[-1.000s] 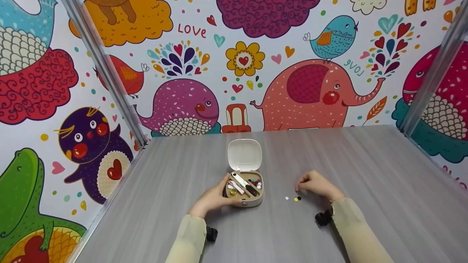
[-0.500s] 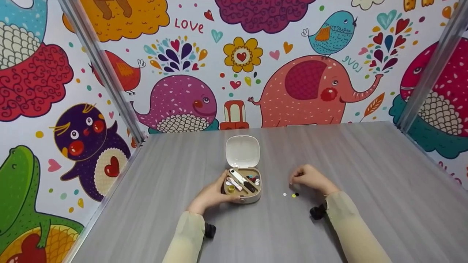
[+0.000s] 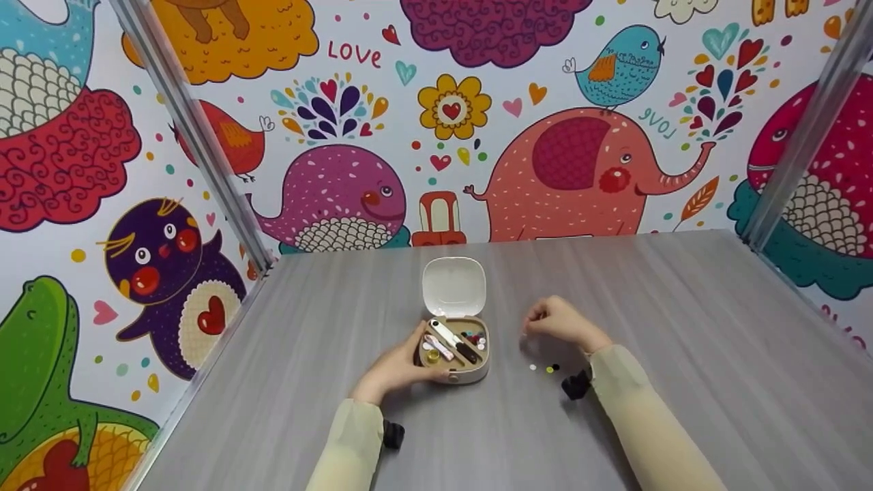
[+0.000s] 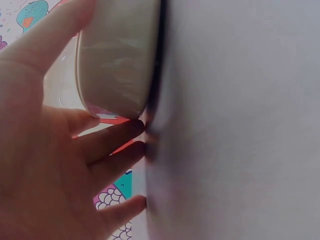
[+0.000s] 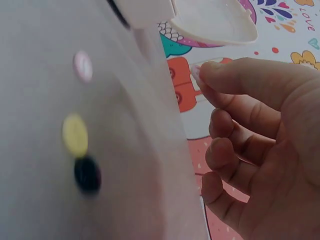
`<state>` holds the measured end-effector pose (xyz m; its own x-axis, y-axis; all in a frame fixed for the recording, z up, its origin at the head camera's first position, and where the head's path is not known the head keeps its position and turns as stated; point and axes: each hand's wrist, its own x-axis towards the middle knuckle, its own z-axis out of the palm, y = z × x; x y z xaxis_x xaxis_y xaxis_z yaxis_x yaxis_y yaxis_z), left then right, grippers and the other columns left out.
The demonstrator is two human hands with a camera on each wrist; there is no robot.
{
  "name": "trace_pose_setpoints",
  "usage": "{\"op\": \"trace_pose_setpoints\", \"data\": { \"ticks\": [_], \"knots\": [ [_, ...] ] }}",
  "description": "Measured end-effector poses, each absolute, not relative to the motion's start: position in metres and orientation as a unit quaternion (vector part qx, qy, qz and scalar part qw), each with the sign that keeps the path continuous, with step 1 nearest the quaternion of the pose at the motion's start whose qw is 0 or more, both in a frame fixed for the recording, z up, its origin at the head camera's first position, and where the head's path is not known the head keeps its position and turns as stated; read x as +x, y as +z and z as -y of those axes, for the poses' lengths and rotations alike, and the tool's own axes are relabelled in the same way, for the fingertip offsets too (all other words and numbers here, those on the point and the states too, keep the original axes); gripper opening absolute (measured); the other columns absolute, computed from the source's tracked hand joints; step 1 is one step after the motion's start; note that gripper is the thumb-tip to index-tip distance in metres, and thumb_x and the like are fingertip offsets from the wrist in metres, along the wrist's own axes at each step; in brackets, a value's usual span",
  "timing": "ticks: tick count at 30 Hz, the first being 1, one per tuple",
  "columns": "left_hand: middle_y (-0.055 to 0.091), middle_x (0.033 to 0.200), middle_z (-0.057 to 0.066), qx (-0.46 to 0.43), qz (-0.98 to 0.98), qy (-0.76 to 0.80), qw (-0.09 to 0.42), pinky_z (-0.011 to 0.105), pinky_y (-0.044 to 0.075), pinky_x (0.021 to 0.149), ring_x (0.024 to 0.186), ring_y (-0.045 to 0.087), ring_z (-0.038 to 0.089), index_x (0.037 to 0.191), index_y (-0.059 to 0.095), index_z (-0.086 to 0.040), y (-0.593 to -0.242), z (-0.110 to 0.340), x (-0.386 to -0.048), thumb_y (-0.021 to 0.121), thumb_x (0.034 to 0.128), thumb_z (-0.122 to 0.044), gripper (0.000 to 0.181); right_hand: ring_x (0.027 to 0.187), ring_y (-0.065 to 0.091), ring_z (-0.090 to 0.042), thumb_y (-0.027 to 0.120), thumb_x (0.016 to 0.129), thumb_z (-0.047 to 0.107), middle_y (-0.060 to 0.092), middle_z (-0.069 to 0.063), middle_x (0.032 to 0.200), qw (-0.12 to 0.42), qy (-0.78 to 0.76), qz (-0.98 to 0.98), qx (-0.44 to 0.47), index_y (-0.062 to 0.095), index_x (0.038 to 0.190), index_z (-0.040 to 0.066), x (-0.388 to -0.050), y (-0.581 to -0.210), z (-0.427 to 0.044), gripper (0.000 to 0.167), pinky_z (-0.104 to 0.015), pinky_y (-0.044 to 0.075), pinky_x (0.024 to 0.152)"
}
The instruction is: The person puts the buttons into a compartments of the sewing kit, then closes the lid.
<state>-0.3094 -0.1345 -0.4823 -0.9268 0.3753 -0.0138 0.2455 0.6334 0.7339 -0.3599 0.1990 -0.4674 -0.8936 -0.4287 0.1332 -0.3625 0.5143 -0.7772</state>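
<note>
Buttons (image 3: 481, 339) lie in the box (image 3: 472, 376) the left grip (image 3: 399, 369) holds, the right grip (image 3: 562, 322) pinches another (image 5: 196, 74), and three (image 3: 533, 367) remain outside.

Booth with cartoon-printed walls (image 3: 511, 75), metal posts (image 3: 196, 129), grey tabletop (image 3: 614, 286)
</note>
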Motion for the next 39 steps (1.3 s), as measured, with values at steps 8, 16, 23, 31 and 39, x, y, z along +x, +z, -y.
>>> {"op": "trace_pose_setpoints", "data": {
  "ticks": [8,16,23,31,39],
  "knots": [
    [0.032,0.151,0.025,0.169,-0.900,0.392,0.085,0.055,0.034,0.105,0.131,0.040,0.044,0.155,0.016,-0.007,-0.484,0.135,-0.309,0.080,0.0725,-0.052,0.114,0.065,0.053,-0.011,0.071,0.078,0.005,0.066,-0.001,0.074,0.031,-0.444,-0.871,-0.208,0.072,0.080,0.000,-0.367,-0.465,-0.174,0.005,-0.026,0.043,0.058],
    [0.033,0.150,0.026,0.166,-0.901,0.392,0.085,0.054,0.033,0.106,0.130,0.040,0.044,0.156,0.016,-0.008,-0.483,0.136,-0.309,0.081,0.0717,-0.052,0.115,0.071,0.056,-0.014,0.072,0.079,0.007,0.066,-0.002,0.078,0.031,-0.462,-0.865,-0.192,0.072,0.082,0.001,-0.371,-0.463,-0.159,0.006,-0.027,0.047,0.064],
    [0.037,0.147,0.028,0.173,-0.902,0.387,0.081,0.052,0.036,0.104,0.127,0.044,0.043,0.155,0.017,-0.006,-0.482,0.136,-0.309,0.079,0.0730,-0.053,0.113,0.072,0.052,-0.015,0.074,0.078,0.009,0.063,-0.001,0.078,0.021,-0.464,-0.863,-0.199,0.074,0.080,0.003,-0.373,-0.462,-0.147,0.007,-0.029,0.044,0.064],
    [0.033,0.151,0.024,0.170,-0.896,0.400,0.088,0.053,0.035,0.106,0.130,0.041,0.041,0.156,0.016,-0.009,-0.480,0.135,-0.309,0.080,0.0728,-0.052,0.113,0.072,0.051,-0.013,0.072,0.076,0.009,0.062,0.002,0.076,0.026,-0.465,-0.859,-0.214,0.074,0.077,0.005,-0.375,-0.467,-0.136,0.005,-0.028,0.042,0.065],
    [0.027,0.154,0.022,0.170,-0.889,0.415,0.091,0.054,0.033,0.106,0.132,0.038,0.041,0.156,0.014,-0.008,-0.481,0.135,-0.308,0.082,0.0713,-0.050,0.116,0.074,0.050,-0.014,0.073,0.078,0.010,0.060,-0.001,0.080,0.022,-0.462,-0.855,-0.236,0.074,0.078,0.004,-0.377,-0.470,-0.128,0.007,-0.028,0.042,0.066]
  ]
}}
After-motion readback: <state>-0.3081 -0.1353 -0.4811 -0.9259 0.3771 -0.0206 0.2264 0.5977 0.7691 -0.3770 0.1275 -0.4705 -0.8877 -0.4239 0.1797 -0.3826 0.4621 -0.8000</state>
